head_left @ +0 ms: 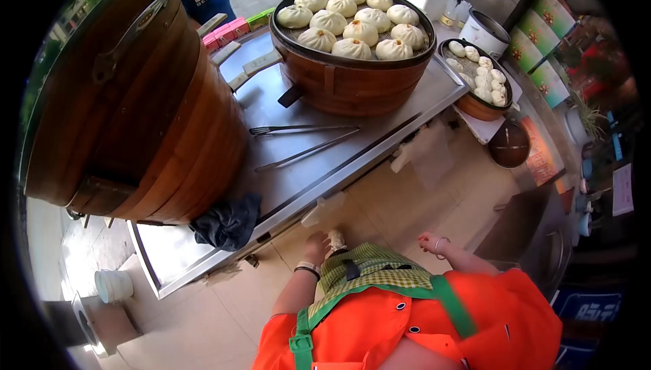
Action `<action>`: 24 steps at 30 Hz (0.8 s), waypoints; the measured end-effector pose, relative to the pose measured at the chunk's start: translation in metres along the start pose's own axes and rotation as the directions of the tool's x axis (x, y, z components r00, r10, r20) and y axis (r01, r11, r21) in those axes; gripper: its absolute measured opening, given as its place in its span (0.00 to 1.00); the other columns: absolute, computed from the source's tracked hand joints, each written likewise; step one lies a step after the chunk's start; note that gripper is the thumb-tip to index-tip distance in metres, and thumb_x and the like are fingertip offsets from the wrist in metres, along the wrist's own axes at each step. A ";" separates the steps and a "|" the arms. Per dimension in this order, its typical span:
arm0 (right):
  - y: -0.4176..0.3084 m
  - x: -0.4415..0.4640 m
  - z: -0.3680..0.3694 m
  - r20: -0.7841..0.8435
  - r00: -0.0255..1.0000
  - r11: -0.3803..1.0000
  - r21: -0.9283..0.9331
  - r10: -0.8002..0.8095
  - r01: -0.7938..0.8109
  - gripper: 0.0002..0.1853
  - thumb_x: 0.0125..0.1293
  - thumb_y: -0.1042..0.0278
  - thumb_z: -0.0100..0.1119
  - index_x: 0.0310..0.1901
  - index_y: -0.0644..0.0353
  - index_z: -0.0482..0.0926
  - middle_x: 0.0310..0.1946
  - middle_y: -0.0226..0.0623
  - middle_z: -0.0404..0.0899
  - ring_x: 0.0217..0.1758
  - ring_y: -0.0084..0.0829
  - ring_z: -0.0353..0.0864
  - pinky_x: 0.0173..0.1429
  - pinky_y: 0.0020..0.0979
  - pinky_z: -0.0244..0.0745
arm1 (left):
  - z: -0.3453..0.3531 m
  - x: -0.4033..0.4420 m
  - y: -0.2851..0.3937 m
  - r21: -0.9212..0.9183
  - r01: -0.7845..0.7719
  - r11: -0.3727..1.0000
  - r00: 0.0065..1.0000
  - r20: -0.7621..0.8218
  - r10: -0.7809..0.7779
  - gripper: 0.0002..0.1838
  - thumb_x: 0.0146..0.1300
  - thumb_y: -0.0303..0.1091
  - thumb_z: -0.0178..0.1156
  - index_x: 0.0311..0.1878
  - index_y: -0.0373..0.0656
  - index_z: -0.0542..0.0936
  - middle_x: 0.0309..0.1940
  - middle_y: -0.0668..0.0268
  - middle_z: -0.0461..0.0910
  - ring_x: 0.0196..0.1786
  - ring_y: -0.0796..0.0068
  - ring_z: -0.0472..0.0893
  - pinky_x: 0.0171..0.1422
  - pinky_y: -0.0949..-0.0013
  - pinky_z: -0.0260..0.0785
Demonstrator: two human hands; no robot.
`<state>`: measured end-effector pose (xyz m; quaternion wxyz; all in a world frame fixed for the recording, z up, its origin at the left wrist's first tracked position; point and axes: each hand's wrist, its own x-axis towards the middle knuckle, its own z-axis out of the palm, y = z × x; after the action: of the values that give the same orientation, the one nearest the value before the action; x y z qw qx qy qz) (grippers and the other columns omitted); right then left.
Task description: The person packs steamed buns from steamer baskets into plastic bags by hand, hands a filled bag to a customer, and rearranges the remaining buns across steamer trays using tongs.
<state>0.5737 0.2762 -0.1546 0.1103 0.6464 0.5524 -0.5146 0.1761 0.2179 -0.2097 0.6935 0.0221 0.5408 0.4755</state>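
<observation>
Ahead of the fingers, a metal table [285,181] is placed, with a tall steamer stack [183,119] set on it to their left. Well beyond the fingers, an uncovered steamer [352,87] is filled with shaped buns [361,32]; whether they are cooked cannot be told. Nearer the left fingers, tongs [308,148] are left unheld. Both arms are lowered, the right hand [431,242] held apart with fingers seemingly half-curled, nothing seen in them; the left hand's [317,247] finger state cannot be made out.
</observation>
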 end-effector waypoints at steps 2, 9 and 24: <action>-0.044 -0.012 -0.019 0.034 0.965 0.915 -0.310 -0.260 0.257 0.18 0.59 0.64 0.50 0.51 0.58 0.72 0.38 0.41 0.78 0.35 0.31 0.80 0.41 0.30 0.75 | -0.031 0.072 -0.036 -0.305 0.204 0.930 0.967 0.213 -0.142 0.14 0.59 0.36 0.47 0.48 0.45 0.70 0.44 0.63 0.71 0.49 0.62 0.70 0.49 0.61 0.62; -0.079 -0.021 -0.081 -0.233 0.954 0.982 -0.038 -0.191 0.187 0.17 0.58 0.64 0.52 0.49 0.56 0.74 0.31 0.35 0.79 0.30 0.25 0.79 0.37 0.28 0.74 | 0.001 0.117 -0.008 -0.796 -0.025 0.605 0.989 0.069 0.132 0.16 0.59 0.37 0.45 0.47 0.42 0.72 0.50 0.63 0.72 0.53 0.67 0.70 0.56 0.62 0.61; 0.042 0.098 -0.229 -0.096 0.995 0.988 -0.152 -0.037 0.022 0.16 0.56 0.66 0.53 0.46 0.60 0.75 0.33 0.38 0.80 0.30 0.26 0.80 0.37 0.30 0.75 | 0.005 0.071 -0.089 -0.237 -0.328 0.914 0.594 -0.805 0.005 0.06 0.52 0.29 0.46 0.22 0.42 0.68 0.14 0.67 0.67 0.19 0.77 0.67 0.19 0.71 0.53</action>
<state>0.7189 0.4828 -0.1474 0.1239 0.6525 0.6040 -0.4405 0.2339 0.2196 -0.3080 0.3263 -0.2659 0.6885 0.5906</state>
